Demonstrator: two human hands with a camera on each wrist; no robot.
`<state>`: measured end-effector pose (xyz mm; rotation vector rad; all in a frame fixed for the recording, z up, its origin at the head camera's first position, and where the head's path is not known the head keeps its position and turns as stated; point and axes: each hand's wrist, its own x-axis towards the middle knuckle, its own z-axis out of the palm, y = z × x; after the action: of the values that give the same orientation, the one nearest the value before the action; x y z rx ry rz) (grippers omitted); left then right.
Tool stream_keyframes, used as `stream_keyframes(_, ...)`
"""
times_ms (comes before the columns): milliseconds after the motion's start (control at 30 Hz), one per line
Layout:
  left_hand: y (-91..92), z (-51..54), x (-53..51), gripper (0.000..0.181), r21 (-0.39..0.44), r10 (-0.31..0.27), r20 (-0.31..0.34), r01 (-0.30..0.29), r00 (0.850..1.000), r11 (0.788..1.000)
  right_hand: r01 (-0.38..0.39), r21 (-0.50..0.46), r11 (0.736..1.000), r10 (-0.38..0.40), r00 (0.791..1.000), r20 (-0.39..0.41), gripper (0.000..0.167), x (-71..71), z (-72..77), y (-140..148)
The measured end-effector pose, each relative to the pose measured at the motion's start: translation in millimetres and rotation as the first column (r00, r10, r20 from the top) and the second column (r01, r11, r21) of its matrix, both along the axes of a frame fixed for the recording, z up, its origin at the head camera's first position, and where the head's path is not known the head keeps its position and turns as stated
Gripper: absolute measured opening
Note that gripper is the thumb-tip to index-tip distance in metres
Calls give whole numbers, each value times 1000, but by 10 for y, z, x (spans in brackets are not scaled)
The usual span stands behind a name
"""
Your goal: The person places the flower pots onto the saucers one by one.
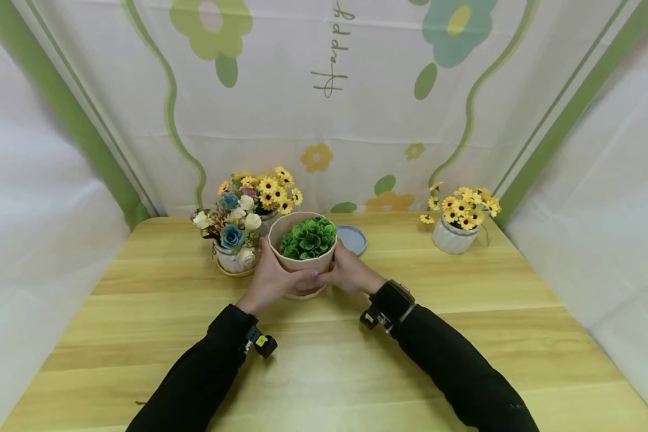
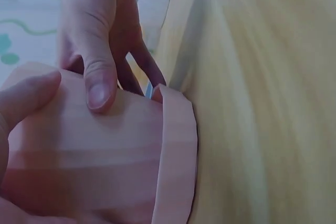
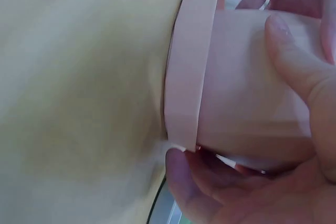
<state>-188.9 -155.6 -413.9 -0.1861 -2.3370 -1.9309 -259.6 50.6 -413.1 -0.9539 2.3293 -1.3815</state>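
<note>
A pale pink flowerpot (image 1: 305, 264) stands upright near the middle of the table, a leafy green plant (image 1: 309, 239) inside it. Around its base runs a pink saucer (image 2: 176, 150), which appears to rest on the tabletop. My left hand (image 1: 274, 273) grips the pot from the left, thumb across the front wall. From the other side my right hand (image 1: 351, 270) holds it, its thumb also on the front and its fingers low near the saucer's edge in the right wrist view. The far side of the pot is hidden.
Close on the left stands a white pot (image 1: 228, 260) of blue and white roses on a yellow saucer, with yellow flowers (image 1: 272, 192) behind. A blue-grey saucer (image 1: 353, 238) lies behind my right hand. Another white pot (image 1: 455, 237) with yellow flowers is at back right.
</note>
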Motion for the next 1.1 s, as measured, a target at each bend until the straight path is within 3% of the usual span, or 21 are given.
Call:
stream_keyframes(133,-56,-20,-108,119,0,-17,-8,17,1000,1000,27,49,998,-28,1000,7,109,-93,9,-57)
stream_keyframes(267,-96,-53,-193,114,70,-55,-13,56,998,996,74,101,992,-74,997,1,108,-167,8,-135)
stream_keyframes(433,-135,-67,-224,111,101,-24,49,19,999,995,85,119,989,-84,996,-14,108,-250,-26,-258)
stream_keyframes(667,-179,-53,-259,111,46,14,115,-19,993,999,108,85,990,-109,994,1,106,-346,-53,-421)
stream_keyframes(867,-210,-26,-339,104,-32,52,78,-50,996,998,154,93,984,-158,987,36,102,-406,-6,-537)
stream_keyframes(1100,-183,15,-374,103,-54,106,80,-102,991,993,161,82,984,-164,986,31,104,-473,-25,-580)
